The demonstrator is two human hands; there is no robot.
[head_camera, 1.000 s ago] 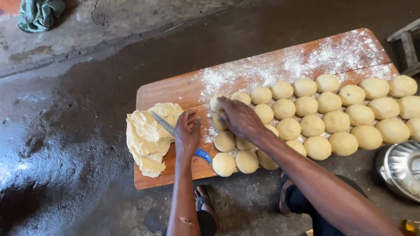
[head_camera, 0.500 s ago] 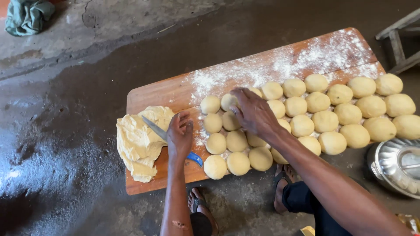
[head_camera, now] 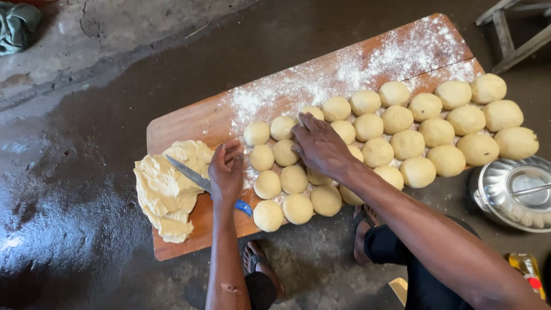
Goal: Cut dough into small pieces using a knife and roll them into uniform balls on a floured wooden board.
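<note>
Left of the board [head_camera: 189, 123], a green cloth [head_camera: 17, 26] is lying on the concrete, well apart from it at the far corner of the floor. On the board's left end, a slab of dough [head_camera: 166, 189] is spreading out, its edge hanging slightly past the board. A knife [head_camera: 192, 175] is resting with its blade on the slab, pointing away from you to the left, and your left hand [head_camera: 227, 172] is closing around its blue handle (only the handle's tip is showing below your palm). Just right of that hand, dough balls [head_camera: 402, 132] are sitting in rows along the near side of the board, touching one another, running all the way to its right end. Your right hand [head_camera: 321, 146] is lying flat and open on the balls in the left part of the rows, fingers spread and pressing on them, gripping nothing. Flour [head_camera: 356, 69] is dusting the far side of the board behind the balls. Off the board's right end, a metal pot [head_camera: 513, 192] is standing on the floor just beside the last balls, and a wooden stool [head_camera: 513, 34] is showing partly past the far right corner.
</note>
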